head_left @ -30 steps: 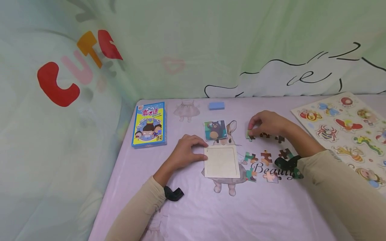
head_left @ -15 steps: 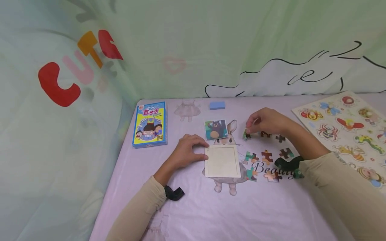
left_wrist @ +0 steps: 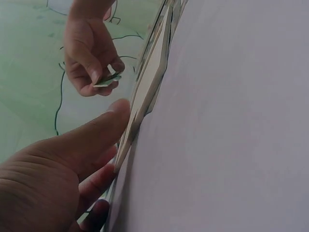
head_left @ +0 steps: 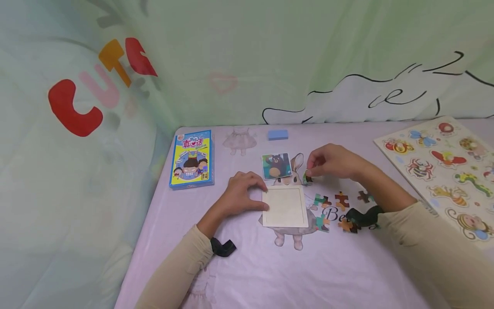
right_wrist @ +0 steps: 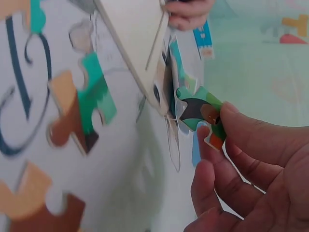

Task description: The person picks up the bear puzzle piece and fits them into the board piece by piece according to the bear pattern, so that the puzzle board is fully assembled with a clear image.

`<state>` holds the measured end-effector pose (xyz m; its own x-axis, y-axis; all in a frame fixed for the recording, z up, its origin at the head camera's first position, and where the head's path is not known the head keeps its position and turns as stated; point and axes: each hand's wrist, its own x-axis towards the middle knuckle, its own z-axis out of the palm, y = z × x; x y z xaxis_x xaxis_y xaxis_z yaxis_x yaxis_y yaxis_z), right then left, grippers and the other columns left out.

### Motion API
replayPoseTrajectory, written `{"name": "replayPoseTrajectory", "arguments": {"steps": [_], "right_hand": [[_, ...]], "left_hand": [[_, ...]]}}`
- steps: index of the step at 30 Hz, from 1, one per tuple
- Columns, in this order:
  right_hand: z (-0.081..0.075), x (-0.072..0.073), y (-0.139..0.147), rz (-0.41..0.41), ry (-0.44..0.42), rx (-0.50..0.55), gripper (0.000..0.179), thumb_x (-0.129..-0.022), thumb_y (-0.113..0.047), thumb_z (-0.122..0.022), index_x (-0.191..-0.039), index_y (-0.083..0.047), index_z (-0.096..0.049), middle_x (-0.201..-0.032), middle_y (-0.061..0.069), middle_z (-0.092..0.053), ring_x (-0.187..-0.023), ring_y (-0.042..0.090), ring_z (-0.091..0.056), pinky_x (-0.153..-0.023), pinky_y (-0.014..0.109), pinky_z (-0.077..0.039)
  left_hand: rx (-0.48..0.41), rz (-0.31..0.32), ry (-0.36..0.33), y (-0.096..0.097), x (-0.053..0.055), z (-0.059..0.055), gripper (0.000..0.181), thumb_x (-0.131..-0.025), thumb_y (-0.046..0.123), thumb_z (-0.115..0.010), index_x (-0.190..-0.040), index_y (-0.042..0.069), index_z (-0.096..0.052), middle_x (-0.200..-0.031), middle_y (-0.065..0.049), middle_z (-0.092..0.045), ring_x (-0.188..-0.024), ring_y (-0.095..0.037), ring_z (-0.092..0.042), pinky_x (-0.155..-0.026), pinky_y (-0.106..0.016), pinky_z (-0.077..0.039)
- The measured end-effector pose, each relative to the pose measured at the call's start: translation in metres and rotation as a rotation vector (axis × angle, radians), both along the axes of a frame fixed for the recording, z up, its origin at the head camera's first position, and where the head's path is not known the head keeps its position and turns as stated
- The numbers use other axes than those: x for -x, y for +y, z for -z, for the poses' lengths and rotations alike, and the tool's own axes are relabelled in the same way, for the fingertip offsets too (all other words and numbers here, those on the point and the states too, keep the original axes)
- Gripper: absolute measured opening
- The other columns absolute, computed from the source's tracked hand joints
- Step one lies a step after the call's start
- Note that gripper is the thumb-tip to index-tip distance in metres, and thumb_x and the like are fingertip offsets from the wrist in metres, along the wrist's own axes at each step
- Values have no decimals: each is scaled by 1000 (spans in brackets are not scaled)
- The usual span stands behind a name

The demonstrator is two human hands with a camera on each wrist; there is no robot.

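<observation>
A pale wooden puzzle tray (head_left: 285, 207) with a raised border lies flat on the cloth. My left hand (head_left: 245, 194) rests at its left side, thumb and forefinger spread apart and touching the edge. In my right hand (head_left: 335, 162) a green and brown jigsaw puzzle piece (right_wrist: 203, 115) is pinched between thumb and fingers, raised just beyond the tray's upper right corner. Other puzzle pieces (head_left: 341, 200) lie spread right of the tray, some hidden under my right hand and forearm. A bear picture card (head_left: 276, 166) sits behind the tray.
To the left stands a blue and yellow box (head_left: 191, 161). A small blue block (head_left: 278, 135) is near the back edge. At the right lies a large wooden board with insect pictures (head_left: 447, 159). Curtains hang behind and at the left of the cloth-covered table (head_left: 262, 274).
My right hand has lifted the puzzle piece and carried it left, nearer the tray. The left hand has stayed at the tray's edge, its thumb shifting slightly inward.
</observation>
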<state>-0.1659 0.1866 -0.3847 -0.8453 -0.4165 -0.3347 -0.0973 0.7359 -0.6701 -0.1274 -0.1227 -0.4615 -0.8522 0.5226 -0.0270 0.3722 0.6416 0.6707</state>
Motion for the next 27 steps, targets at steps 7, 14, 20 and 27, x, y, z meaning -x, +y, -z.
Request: {"name": "replayPoseTrajectory", "arguments": {"steps": [7, 14, 20, 27], "right_hand": [[0, -10, -13, 31, -15, 58, 12, -94, -19, -74, -98, -10, -67, -85, 4, -64, -82, 23, -54, -68, 35, -45], [1, -19, -25, 59, -50, 127, 13, -95, -18, -71, -101, -7, -66, -90, 8, -66, -81, 23, -60, -72, 34, -54], [3, -22, -33, 45, -53, 157, 12, -95, -16, -72, -104, -9, -68, -90, 8, -64, -83, 23, -60, -75, 33, -55], [9, -23, -40, 13, -42, 171, 13, -93, -10, -71, -106, -11, -73, -95, 6, -67, -91, 23, -58, -80, 33, -49]], "left_hand": [[39, 26, 2, 1, -1, -2, 39, -74, 41, -91, -107, 28, -74, -125, 9, -61, -115, -17, -46, -104, -47, -30], [18, 32, 7, 0, 0, -2, 37, -75, 39, -91, -106, 28, -75, -124, 9, -62, -116, -17, -47, -102, -47, -30], [-9, 32, -8, -2, 0, -3, 38, -75, 37, -91, -107, 27, -75, -125, 8, -62, -113, -17, -47, -100, -46, -31], [-16, 34, -16, -1, 0, -4, 38, -75, 37, -91, -108, 26, -75, -125, 8, -62, -114, -17, -47, -102, -47, -30]]}}
